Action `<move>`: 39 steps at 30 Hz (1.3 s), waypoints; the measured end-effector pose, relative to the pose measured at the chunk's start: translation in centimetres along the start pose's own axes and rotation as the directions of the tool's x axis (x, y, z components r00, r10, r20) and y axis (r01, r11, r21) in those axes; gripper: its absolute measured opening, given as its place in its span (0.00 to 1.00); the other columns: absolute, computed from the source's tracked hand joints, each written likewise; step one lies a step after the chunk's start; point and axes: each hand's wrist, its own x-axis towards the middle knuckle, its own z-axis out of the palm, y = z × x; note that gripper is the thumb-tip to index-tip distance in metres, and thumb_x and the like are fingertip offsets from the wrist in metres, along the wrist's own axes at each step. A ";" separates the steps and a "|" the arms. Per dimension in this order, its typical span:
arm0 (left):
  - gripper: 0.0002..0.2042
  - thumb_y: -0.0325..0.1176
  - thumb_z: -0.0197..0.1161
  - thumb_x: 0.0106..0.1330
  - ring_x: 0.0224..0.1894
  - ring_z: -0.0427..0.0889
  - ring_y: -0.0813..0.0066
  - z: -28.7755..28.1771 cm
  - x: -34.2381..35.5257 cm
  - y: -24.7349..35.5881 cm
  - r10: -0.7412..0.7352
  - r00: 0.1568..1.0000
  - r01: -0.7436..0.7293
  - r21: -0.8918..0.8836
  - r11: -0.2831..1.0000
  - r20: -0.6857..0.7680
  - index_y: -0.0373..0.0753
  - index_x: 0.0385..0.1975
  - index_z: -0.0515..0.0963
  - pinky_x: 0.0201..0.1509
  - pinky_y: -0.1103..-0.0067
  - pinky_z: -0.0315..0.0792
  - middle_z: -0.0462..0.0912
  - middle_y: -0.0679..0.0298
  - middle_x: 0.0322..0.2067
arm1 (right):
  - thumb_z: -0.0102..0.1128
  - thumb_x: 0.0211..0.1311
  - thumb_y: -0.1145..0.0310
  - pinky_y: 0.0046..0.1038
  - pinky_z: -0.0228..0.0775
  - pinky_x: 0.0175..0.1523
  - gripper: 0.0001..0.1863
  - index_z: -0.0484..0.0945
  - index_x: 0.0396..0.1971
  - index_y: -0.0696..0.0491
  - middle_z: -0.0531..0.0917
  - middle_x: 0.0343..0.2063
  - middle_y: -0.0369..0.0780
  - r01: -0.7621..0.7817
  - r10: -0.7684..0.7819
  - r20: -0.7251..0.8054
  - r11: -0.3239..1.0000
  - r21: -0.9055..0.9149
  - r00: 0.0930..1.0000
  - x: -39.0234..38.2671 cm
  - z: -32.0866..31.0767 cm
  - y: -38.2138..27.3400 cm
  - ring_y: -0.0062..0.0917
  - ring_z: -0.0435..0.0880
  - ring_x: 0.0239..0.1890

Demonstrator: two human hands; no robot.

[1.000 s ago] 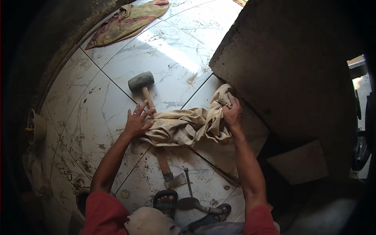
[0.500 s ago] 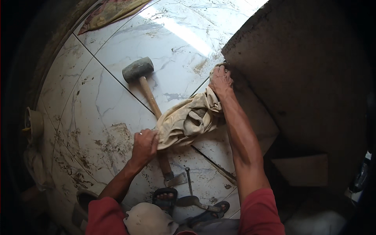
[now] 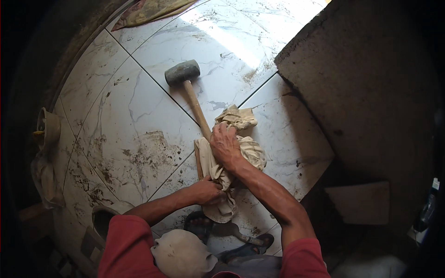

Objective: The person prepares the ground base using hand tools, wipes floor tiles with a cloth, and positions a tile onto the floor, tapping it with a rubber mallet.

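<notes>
Drawn in from the slab (image 3: 361, 69), the cloth (image 3: 252, 154) is now a tighter bundle by the mallet (image 3: 183, 72) — left hand (image 3: 207, 191) clenched on it, right hand (image 3: 226, 144) grasping its folds.

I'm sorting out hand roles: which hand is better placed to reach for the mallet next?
Probably the right hand: it's on the beige cloth, close beside the mallet's handle and nearer its head. The left hand, also on the cloth, sits lower.

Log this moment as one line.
left hand: gripping crumpled beige cloth; right hand: on same cloth; nearby: grey-headed, wooden-handled mallet on marbled white tile floor
</notes>
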 end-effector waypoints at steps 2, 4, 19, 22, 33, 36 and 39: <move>0.11 0.43 0.57 0.64 0.38 0.80 0.62 0.7 -1.5 0.2 0.023 0.999 -0.024 -0.019 1.000 -0.042 0.45 0.37 0.80 0.47 0.62 0.67 0.80 0.61 0.30 | 0.53 0.53 0.69 0.35 0.63 0.39 0.11 0.83 0.32 0.55 0.76 0.39 0.42 0.049 -0.045 -0.045 0.995 0.084 0.998 -0.9 -0.1 -1.6 0.32 0.71 0.43; 0.09 0.41 0.58 0.63 0.37 0.80 0.60 0.6 -2.6 0.8 0.054 0.988 -0.066 -0.078 0.995 -0.145 0.45 0.34 0.80 0.49 0.61 0.68 0.80 0.60 0.29 | 0.53 0.53 0.69 0.35 0.62 0.41 0.11 0.82 0.32 0.56 0.76 0.38 0.41 0.122 -0.113 -0.051 0.967 0.224 0.992 -1.5 -0.2 -3.2 0.31 0.71 0.44; 0.11 0.32 0.51 0.69 0.41 0.81 0.60 -10.0 2.3 -4.4 -0.358 0.746 0.282 -0.221 0.934 -0.561 0.35 0.43 0.76 0.46 0.70 0.74 0.81 0.54 0.41 | 0.54 0.51 0.67 0.35 0.64 0.37 0.11 0.80 0.32 0.55 0.72 0.34 0.42 -0.341 0.335 0.070 0.931 0.130 0.940 -15.1 1.2 -3.6 0.32 0.71 0.38; 0.11 0.27 0.50 0.66 0.45 0.80 0.54 -8.1 4.0 -4.4 -0.342 0.798 0.344 -0.091 0.934 -0.496 0.36 0.45 0.75 0.49 0.65 0.72 0.79 0.52 0.43 | 0.54 0.53 0.66 0.40 0.69 0.38 0.14 0.77 0.37 0.59 0.72 0.36 0.44 -0.453 0.434 0.137 0.874 0.176 0.890 -21.7 2.2 -2.1 0.36 0.73 0.40; 0.13 0.33 0.58 0.61 0.48 0.75 0.56 -0.3 1.2 -1.7 -0.098 0.850 0.174 0.101 0.979 -0.518 0.38 0.45 0.77 0.53 0.66 0.68 0.78 0.56 0.43 | 0.57 0.48 0.63 0.39 0.72 0.54 0.27 0.78 0.48 0.63 0.76 0.54 0.54 -0.934 0.487 0.867 0.348 -0.083 0.104 -41.8 2.8 7.5 0.47 0.76 0.55; 0.23 0.41 0.61 0.62 0.54 0.73 0.52 2.3 3.4 4.4 -0.062 0.967 0.033 -0.121 0.992 -0.247 0.39 0.55 0.71 0.59 0.64 0.66 0.75 0.50 0.51 | 0.59 0.45 0.60 0.36 0.74 0.47 0.24 0.81 0.37 0.65 0.83 0.41 0.55 -0.911 0.442 0.882 0.412 -0.036 0.165 -47.1 -0.4 13.1 0.43 0.83 0.46; 0.29 0.47 0.58 0.65 0.53 0.74 0.49 4.7 4.1 9.1 0.035 0.989 -0.079 -0.314 0.946 -0.144 0.39 0.62 0.64 0.57 0.64 0.68 0.74 0.46 0.52 | 0.59 0.50 0.62 0.27 0.70 0.46 0.21 0.77 0.41 0.62 0.81 0.39 0.43 -0.844 0.345 0.771 0.186 0.502 0.535 -41.0 -10.0 15.5 0.26 0.79 0.41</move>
